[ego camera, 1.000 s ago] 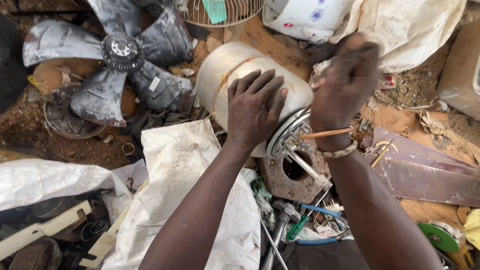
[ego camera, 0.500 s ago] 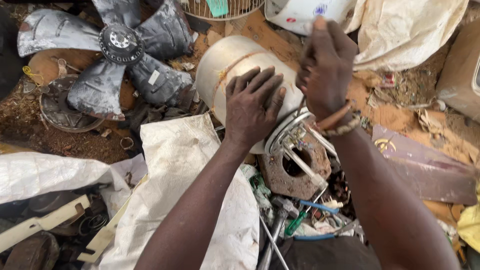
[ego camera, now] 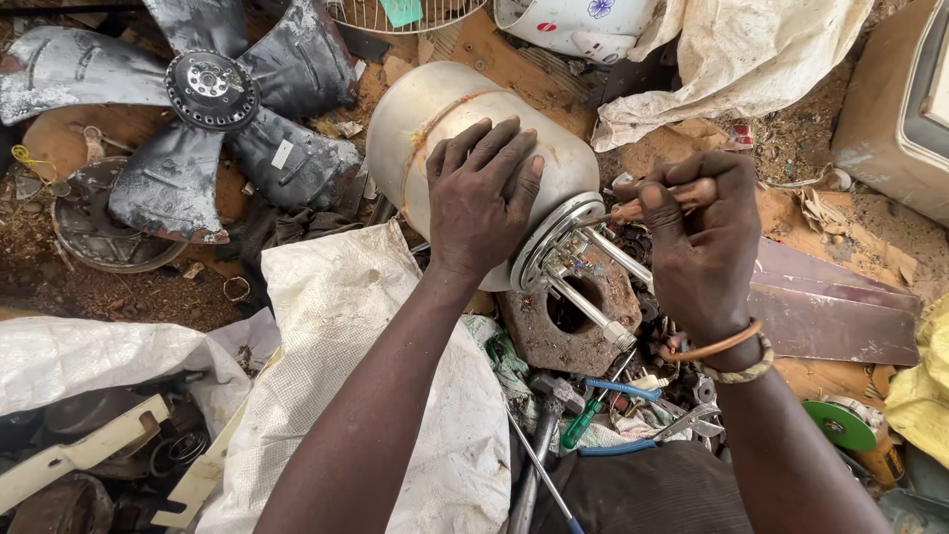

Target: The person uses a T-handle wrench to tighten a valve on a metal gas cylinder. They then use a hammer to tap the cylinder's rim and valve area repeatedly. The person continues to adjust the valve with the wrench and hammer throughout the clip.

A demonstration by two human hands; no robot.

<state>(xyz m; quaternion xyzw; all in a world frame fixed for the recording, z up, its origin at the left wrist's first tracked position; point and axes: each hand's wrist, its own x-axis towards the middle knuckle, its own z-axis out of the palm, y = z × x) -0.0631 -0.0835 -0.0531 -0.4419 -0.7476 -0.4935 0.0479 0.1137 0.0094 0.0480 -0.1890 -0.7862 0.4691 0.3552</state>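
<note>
A cream metal cylinder [ego camera: 425, 119] lies on its side among scrap, its round metal end flange [ego camera: 554, 237] facing me with thin rods [ego camera: 588, 307] sticking out. My left hand [ego camera: 479, 193] presses flat on top of the cylinder near the flange, fingers spread. My right hand [ego camera: 702, 242] is closed around a slim wooden-handled tool [ego camera: 633, 210] whose tip meets the flange. Bracelets ring the right wrist.
A black fan blade assembly [ego camera: 203, 109] lies at upper left. White woven sacks [ego camera: 395, 376] cover the ground below my left arm. A rusty perforated block [ego camera: 573, 321] sits under the flange, with pliers and small tools [ego camera: 603, 415] beside it. A beige box [ego camera: 895, 109] stands at right.
My right hand came down from above the cylinder to the flange, bringing the tool tip against it. The left hand stayed pressed on the cylinder.
</note>
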